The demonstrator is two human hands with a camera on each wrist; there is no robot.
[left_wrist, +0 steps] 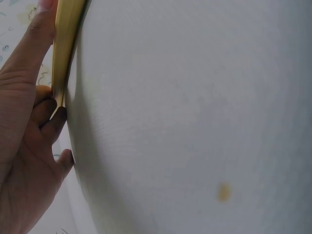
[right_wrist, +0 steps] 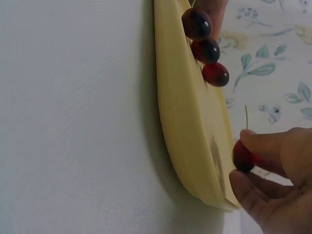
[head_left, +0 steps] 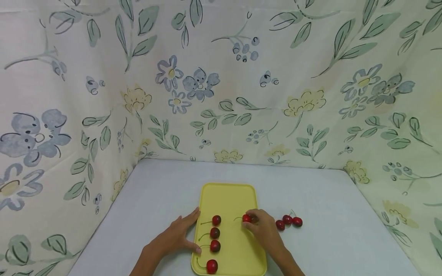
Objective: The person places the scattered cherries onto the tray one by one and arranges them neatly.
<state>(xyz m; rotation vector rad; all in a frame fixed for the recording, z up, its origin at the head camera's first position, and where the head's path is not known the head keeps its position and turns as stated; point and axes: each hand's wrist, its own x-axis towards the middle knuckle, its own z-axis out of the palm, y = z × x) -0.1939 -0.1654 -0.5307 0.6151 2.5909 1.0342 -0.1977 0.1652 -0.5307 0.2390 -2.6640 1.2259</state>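
Note:
A yellow tray [head_left: 232, 199] lies lengthwise on the table, its side wall [right_wrist: 178, 112] filling the middle of the right wrist view. My left hand [head_left: 176, 235] rests against its left edge, thumb and fingers spread along the rim; in the left wrist view the left hand [left_wrist: 29, 141] touches the tray's wall [left_wrist: 66, 44]. Between thumb and fingertips, my right hand [head_left: 264, 230] pinches a red cherry [head_left: 246, 218] over the tray's right half, stem pointing left. The right wrist view shows this pinched cherry [right_wrist: 243, 157] up close. Several dark red cherries [head_left: 215, 233] with stems form a column along the tray's left side.
Right of the tray, beside my right hand, three more cherries [head_left: 287, 219] sit close together on the white tabletop [head_left: 310, 191]. Floral cloth [head_left: 221, 84] hangs behind the table and along both sides.

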